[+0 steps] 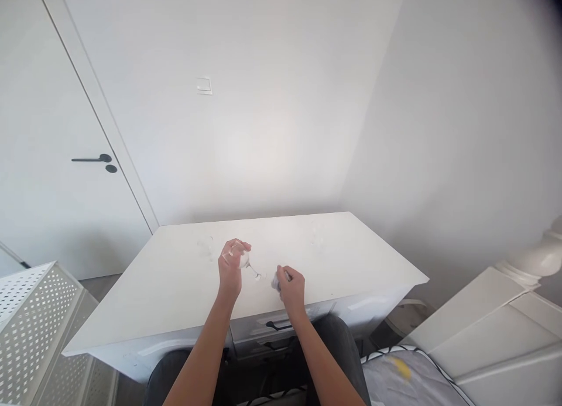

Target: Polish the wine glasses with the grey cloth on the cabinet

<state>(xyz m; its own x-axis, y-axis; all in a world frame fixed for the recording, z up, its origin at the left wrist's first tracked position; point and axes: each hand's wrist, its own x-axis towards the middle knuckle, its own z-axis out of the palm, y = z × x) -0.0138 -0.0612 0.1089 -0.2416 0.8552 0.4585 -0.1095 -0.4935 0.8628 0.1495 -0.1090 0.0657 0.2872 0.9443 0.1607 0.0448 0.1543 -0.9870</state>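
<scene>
Currently gripping a clear stemmed glass point(244, 259) by its bowl in the left hand point(230, 267), over the middle of the white dresser point(167, 295), with curled fingers closed around it and its foot angled toward the dresser's front right. Pinching a small greyish item point(276, 281), too blurred to name, in the closed right hand point(294, 284), nearer the dresser's front edge and apart from the glass. Crossing that edge with both forearms point(205, 347), and blocking part of the drawer fronts and dark drawer handles point(277, 325) with them and with dark-clad legs point(341, 344). Making out a faint clear shape point(205, 246) toward the dresser's back left and a similar shape point(315, 238) toward its back right. Left of the dresser, seeing a perforated white rack point(37, 318) and a white door point(39, 113) with a black door handle point(90, 159). Behind the dresser, facing a pale wall point(281, 43) with a switch plate point(204, 86). Right of the dresser, seeing a white panel point(487, 324) with a rounded post point(531, 262) and, lower, grey fabric point(390, 382) with a yellow patch point(401, 368).
</scene>
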